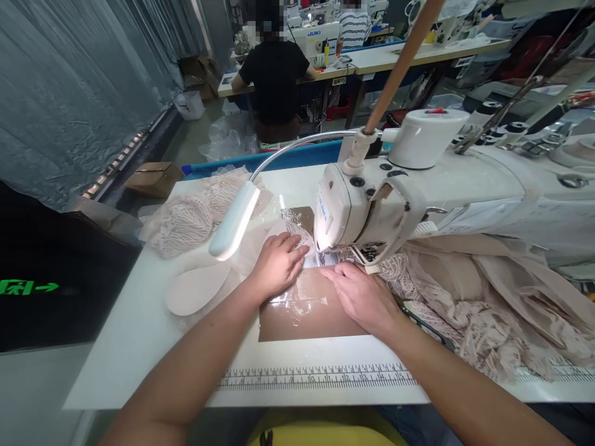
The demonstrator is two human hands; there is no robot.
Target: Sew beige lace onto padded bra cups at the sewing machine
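On the white counter (134,353), below the needle end of a sewing machine (341,204), a small piece of pale lace (301,234) lies on the machine bed beside the presser foot, partly covered by the left hand (281,263). That hand rests palm down on it, fingers extended and slightly apart. On the near side of the presser foot, the right hand (362,291) points its index finger toward the needle area, its other fingers curled; whether it pinches any fabric, I cannot tell. Beneath both hands stretches a shiny brown sheet (307,319), and nearer the front edge a printed ruler scale (320,377) runs along the counter. Left of the left hand lies a smooth, rounded beige pad (198,291), with a heap of lace pieces (183,220) behind it. A lamp (236,220) on a bendable metal neck hangs over that side. To the right, a bundle of beige mesh and lace (469,297) is bunched against the machine. Farther back, a person in a black shirt (274,80) sits at another sewing station.
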